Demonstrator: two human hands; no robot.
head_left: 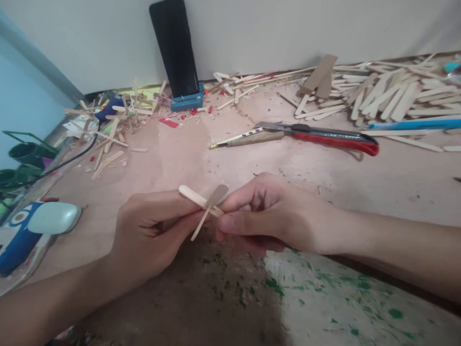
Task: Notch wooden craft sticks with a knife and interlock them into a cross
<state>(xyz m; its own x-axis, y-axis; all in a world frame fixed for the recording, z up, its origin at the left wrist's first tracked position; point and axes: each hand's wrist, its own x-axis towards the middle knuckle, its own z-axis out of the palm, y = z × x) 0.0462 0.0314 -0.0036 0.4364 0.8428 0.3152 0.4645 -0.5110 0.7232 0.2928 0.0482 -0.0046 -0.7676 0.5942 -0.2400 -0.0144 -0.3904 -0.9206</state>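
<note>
Several short popsicle stick pieces cross one another in an X-like shape between my two hands, just above the near part of the table. My right hand pinches one end of them between thumb and forefinger. From the other side, the thumb and forefinger of my left hand close on the crossed sticks near their middle. One thin arm of the shape points down toward me, and two rounded ends point up and away. The fingertips hide part of where the pieces meet.
Beyond my hands lie a red utility knife and a thin patterned stick. Loose popsicle sticks pile up at the back right. A black phone leans in a blue stand. Crossed sticks and a pale case are left.
</note>
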